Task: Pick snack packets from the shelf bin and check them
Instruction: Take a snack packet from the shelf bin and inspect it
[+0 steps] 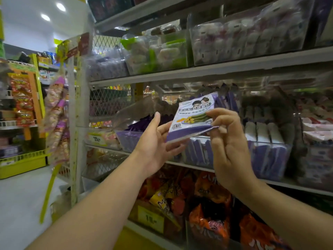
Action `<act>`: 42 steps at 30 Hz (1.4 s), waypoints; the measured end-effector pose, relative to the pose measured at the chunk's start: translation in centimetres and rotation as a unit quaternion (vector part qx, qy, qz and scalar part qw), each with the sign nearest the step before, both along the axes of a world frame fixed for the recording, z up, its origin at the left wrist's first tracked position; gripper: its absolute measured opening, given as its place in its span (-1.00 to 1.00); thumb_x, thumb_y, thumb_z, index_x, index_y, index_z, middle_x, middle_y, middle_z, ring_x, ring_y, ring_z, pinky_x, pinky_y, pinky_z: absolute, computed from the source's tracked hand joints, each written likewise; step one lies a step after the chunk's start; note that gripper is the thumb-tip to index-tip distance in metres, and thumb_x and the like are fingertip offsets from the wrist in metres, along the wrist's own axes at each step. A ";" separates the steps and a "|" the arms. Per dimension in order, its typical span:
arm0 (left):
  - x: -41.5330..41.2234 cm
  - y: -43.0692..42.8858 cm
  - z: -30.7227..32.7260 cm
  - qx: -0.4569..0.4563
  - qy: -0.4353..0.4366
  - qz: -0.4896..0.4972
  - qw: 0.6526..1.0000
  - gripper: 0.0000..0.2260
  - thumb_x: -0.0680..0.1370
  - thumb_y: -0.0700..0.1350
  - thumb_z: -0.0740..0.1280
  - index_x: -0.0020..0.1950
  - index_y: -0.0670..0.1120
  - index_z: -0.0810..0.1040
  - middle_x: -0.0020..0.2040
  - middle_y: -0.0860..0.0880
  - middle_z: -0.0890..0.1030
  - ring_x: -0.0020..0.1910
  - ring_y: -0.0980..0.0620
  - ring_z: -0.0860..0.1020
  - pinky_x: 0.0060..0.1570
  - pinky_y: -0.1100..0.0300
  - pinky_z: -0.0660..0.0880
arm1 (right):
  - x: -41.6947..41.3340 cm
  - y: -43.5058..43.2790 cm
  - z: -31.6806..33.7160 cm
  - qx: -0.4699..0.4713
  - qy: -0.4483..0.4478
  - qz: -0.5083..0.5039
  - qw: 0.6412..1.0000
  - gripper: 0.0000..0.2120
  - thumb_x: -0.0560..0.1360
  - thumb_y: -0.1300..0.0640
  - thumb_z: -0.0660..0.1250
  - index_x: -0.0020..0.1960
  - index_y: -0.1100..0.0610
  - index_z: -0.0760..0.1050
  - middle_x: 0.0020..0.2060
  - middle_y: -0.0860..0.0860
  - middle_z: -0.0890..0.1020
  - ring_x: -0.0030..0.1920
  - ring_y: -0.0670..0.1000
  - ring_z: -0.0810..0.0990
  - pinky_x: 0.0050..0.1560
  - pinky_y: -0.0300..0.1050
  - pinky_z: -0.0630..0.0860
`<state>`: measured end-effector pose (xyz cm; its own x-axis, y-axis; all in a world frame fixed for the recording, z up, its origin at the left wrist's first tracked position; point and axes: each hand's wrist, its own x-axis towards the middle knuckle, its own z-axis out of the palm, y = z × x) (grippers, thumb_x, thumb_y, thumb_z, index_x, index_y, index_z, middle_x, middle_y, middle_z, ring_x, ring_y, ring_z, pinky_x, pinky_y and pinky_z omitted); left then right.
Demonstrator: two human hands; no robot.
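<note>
Premises: retail snack shop. Evidence: tiered metal shelving (216, 69); clear bins (270, 159) stocked with wrapped packets (198, 152); yellow price tag (151, 218) on the lowest bin; hanging snack strips (55, 112) at the shelf end; stocked yellow rack (23, 165) across the aisle.

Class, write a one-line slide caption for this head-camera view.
Left hand supports and right hand pinches a purple-and-white snack packet before a clear shelf bin of matching purple packets.

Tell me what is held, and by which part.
One purple-and-white snack packet: right hand pinches its right edge, left hand supports its lower-left corner from behind.
</note>
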<state>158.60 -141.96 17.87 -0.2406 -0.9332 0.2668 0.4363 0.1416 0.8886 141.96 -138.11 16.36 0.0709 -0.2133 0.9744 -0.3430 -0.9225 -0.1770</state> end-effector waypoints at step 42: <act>6.4 0.5 -18.4 0.146 -0.026 0.145 0.978 -0.71 0.39 -0.10 0.40 0.03 -0.24 0.59 -0.08 -0.20 0.71 -0.17 0.01 0.69 -0.20 0.25 0.62 | 7.4 -4.3 -16.2 0.626 -0.294 0.295 0.660 -0.75 0.30 0.12 0.41 -0.12 0.27 0.55 -0.25 0.25 0.69 -0.31 0.11 0.69 -0.29 -0.03 0.66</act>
